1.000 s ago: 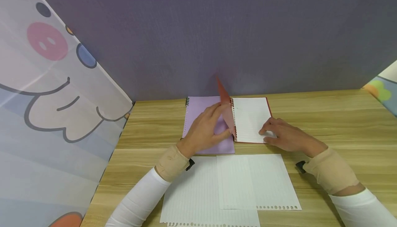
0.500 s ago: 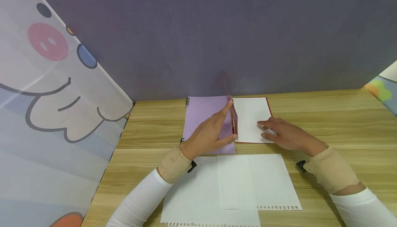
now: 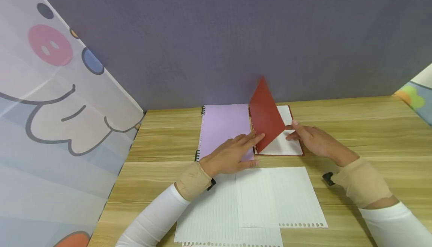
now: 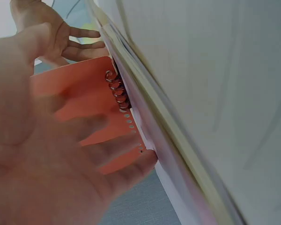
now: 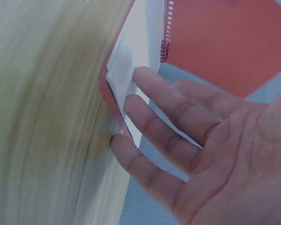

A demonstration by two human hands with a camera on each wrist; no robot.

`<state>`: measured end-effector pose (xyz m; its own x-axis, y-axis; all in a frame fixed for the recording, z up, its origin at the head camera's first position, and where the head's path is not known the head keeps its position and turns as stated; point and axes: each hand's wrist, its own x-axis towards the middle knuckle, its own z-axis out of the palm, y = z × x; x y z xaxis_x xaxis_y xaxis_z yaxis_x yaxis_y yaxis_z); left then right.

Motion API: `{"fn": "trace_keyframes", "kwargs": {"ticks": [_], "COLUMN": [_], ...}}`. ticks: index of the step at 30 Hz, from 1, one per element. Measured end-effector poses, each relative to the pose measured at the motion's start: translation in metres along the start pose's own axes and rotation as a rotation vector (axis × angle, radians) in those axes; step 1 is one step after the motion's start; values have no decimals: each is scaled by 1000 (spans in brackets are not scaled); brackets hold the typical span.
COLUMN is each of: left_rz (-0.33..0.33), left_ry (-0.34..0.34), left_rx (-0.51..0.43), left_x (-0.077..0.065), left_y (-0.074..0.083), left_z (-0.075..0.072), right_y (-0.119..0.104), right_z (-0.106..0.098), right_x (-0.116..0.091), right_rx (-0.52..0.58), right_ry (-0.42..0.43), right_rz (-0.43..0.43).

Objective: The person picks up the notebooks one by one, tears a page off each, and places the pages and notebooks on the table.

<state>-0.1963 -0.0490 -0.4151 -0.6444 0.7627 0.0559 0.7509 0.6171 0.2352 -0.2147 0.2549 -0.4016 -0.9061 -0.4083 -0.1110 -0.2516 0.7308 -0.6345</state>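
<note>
A small red spiral notebook lies on the table with its red cover (image 3: 266, 115) raised and slanting over the white pages (image 3: 286, 144). My left hand (image 3: 233, 153) reaches across a purple notebook (image 3: 224, 125), fingers stretched, fingertips at the cover's lower part near the binding. In the left wrist view the coil (image 4: 117, 89) shows beyond those fingers. My right hand (image 3: 317, 142) is at the pages' right side, close to the cover's free corner. The right wrist view shows its loosely bent fingertips (image 5: 141, 75) along the page edges, with the cover (image 5: 225, 42) standing behind.
Loose lined sheets with punched holes (image 3: 209, 209) lie overlapping in front of the notebooks on the wooden table (image 3: 364, 127). A grey panel (image 3: 219, 40) rises right behind the notebooks. At the left hangs a cartoon-printed cloth (image 3: 67, 179).
The red cover has swung from upright at the binding to lean rightward over the pages. My left hand has shifted slightly right and nearer; my right thumb has lifted.
</note>
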Motion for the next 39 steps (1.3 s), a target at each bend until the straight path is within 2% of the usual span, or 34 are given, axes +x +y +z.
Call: {"fn": "trace_keyframes", "kwargs": {"ticks": [5, 10, 16, 28, 39], "left_rz": [-34, -34, -29, -32, -26], "left_ry": [-123, -150, -157, -179, -181], "left_rx": [55, 86, 91, 78, 89], "left_x": [-4, -6, -7, -6, -5], "left_y": [0, -1, -1, -2, -4], "left_z": [2, 1, 0, 0, 3], "right_y": [-1, -1, 1, 9, 20], "right_z": [-7, -9, -6, 2, 9], "right_x": [-4, -4, 0, 6, 7], "right_rx": [20, 30, 44, -23, -75], "right_ry": [-37, -63, -38, 105, 63], "right_rz": [107, 183, 160, 77, 62]}}
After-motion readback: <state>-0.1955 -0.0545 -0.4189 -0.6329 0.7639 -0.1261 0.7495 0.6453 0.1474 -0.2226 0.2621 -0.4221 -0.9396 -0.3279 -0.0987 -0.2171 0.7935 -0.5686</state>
